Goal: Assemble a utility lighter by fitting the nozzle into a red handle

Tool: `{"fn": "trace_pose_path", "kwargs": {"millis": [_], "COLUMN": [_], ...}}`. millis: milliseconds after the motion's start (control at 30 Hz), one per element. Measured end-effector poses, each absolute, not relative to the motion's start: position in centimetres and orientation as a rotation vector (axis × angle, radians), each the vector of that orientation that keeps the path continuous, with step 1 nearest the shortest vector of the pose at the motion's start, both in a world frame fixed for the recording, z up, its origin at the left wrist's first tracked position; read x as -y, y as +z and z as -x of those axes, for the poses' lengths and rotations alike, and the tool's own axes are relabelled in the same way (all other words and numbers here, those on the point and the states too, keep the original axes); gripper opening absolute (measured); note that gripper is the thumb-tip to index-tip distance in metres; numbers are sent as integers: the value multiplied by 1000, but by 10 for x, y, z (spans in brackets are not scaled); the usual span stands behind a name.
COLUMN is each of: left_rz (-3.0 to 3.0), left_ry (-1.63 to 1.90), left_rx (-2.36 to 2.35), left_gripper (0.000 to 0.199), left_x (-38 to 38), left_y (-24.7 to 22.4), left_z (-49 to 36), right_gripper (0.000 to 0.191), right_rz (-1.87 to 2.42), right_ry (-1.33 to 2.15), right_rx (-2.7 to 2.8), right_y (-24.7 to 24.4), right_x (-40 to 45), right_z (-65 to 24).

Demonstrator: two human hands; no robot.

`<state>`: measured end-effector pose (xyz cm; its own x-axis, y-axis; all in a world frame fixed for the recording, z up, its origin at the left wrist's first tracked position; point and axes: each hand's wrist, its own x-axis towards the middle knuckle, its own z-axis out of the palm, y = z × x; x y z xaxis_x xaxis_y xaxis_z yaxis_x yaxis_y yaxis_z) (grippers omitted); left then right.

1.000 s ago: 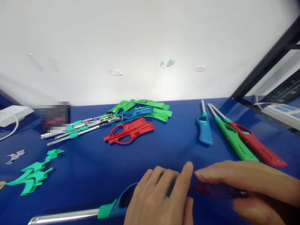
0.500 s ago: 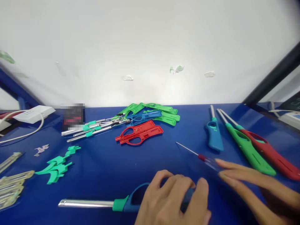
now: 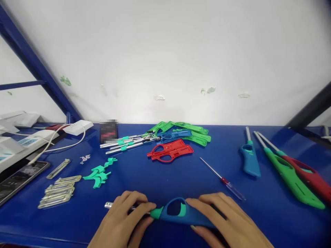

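A blue gas lighter (image 3: 191,217) with a green collar and trigger lies across the front of the table between my hands. My left hand (image 3: 124,217) is closed around its metal tube near the collar; the tube's tip shows past my fingers. My right hand (image 3: 222,217) grips the blue handle, thumb on the near side and fingers on the far side. Beyond my right hand a screwdriver (image 3: 227,184) with a clear and red handle rests on the table. Finished-looking blue (image 3: 250,160), green (image 3: 292,179) and red (image 3: 310,177) lighters lie to the right.
Red (image 3: 172,150), blue (image 3: 176,135) and green (image 3: 196,137) handle shells lie at the back, beside metal tubes with wires (image 3: 124,144). Green triggers (image 3: 98,174), clear fuel tanks (image 3: 58,193), a phone (image 3: 23,179) and a power strip (image 3: 28,144) are at left.
My right hand has let go of the screwdriver, which now lies on the table, and has taken the lighter's handle. My left hand has shifted left onto the tube. The view has turned left.
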<state>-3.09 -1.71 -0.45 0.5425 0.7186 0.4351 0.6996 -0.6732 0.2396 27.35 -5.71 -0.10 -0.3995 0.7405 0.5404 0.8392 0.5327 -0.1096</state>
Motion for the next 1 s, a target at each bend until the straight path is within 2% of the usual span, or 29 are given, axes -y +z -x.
{"fn": "trace_pose_path", "kwargs": {"millis": [267,367,567,833,1000], "left_rz": [-2566,-2545,-2505,-2457,-2454], "left_ry": [587,504,470,428,410], "left_rx": [-1178,-1096,-1017,-1016,-1046], "left_gripper": [29,24,17,25,17], "left_x": [12,9,6,20,27], "left_y": [26,32,35,38,30], "left_z": [10,4,-4,2,7], "right_gripper": [43,49,48,46,44], "right_rz": [1316,1295,1238,1244,1235], "right_ry": [-330,-414,-394,-413,-491], "right_rx": [2203,2158,2197,2254,2228], "right_y": [5,-6,-9,-1,-5], "right_x": [67,70,71,73,74], "right_z": [-276,-282,-280,-273,-273]}}
